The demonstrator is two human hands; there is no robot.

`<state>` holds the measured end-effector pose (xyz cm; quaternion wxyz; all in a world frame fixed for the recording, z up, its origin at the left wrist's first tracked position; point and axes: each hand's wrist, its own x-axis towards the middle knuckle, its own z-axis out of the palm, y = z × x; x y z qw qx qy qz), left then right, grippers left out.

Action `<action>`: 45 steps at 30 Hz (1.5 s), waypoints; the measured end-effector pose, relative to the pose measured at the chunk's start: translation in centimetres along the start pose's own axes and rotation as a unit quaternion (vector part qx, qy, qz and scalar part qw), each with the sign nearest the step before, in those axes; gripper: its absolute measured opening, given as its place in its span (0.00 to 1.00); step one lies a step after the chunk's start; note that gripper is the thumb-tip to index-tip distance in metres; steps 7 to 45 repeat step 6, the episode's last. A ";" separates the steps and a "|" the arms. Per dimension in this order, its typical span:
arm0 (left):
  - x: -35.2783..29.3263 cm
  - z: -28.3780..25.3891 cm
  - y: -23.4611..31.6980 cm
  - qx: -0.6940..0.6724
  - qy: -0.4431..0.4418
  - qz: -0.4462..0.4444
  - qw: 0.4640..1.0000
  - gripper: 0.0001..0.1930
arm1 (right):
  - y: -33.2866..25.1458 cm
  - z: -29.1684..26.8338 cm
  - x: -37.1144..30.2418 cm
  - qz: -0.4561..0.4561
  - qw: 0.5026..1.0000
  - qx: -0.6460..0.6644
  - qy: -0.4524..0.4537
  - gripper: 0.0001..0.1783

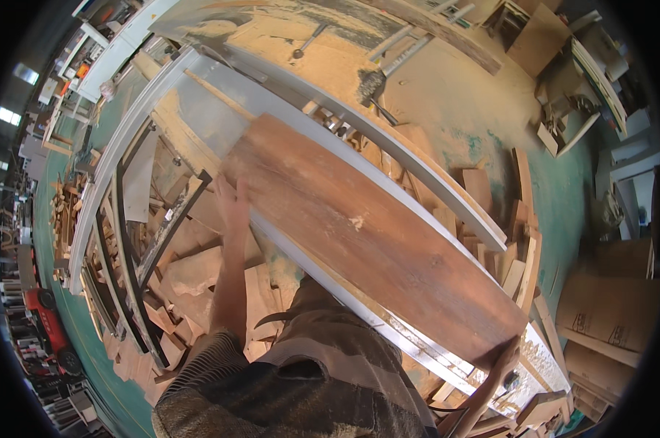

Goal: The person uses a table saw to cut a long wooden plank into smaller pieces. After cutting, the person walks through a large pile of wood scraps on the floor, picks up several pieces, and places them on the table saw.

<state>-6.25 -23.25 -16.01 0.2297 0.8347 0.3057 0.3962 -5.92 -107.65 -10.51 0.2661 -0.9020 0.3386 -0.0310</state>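
Note:
A long reddish-brown wooden board [352, 226] lies flat and slanted along the grey metal table [206, 95] of a saw-like machine. My left hand [233, 203] rests against the board's left edge near its far end, fingers stretched out along the wood. At the board's near right end, my right hand [501, 363] is bent around the corner; part of its fingers is hidden by the board. A pale scar marks the middle of the board's face, with a dark knot closer to the right end.
A long metal fence rail [432, 186] runs beyond the board. Black support bars [129, 255] stand at the left over heaped wood offcuts [191, 277]. Sawdust [271, 44] covers the far floor, where a broom-like tool [373, 91] lies. Cardboard boxes [607, 299] are stacked at the right.

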 end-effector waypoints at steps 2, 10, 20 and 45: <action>-0.6 -0.6 -0.2 -0.129 -0.050 -0.139 0.981 0.23 | 0.6 -0.4 -1.3 0.026 0.999 -0.025 0.014 0.43; 0.1 -3.9 -10.5 0.081 -0.102 -0.138 0.982 0.24 | -2.0 0.7 0.3 0.041 0.998 -0.035 0.026 0.45; 0.1 -3.9 -10.5 0.081 -0.102 -0.138 0.982 0.24 | -2.0 0.7 0.3 0.041 0.998 -0.035 0.026 0.45; 0.1 -3.9 -10.5 0.081 -0.102 -0.138 0.982 0.24 | -2.0 0.7 0.3 0.041 0.998 -0.035 0.026 0.45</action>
